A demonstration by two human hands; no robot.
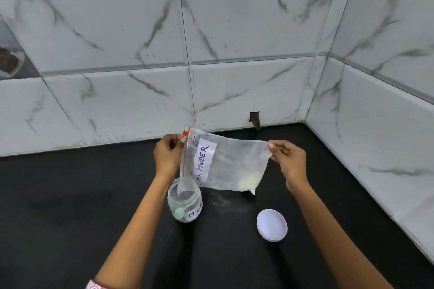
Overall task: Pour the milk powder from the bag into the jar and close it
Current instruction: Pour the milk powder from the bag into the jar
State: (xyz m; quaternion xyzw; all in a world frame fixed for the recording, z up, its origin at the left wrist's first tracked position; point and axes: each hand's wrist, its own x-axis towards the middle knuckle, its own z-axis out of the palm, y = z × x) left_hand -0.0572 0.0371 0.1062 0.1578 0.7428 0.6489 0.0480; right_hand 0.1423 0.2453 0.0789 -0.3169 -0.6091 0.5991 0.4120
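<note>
Clear plastic zip bag (231, 166) labelled milk powder hangs stretched sideways, long axis running left to right. Left hand (167, 156) pinches the red zip end, right hand (288, 157) pinches the far bottom corner. Zip mouth's lower corner sits directly over the open jar (185, 199) on the black bench (70, 206). Remaining powder lies low near the right hand, so that end likely needs lifting. White lid (272, 225) rests near the right hand.
</note>
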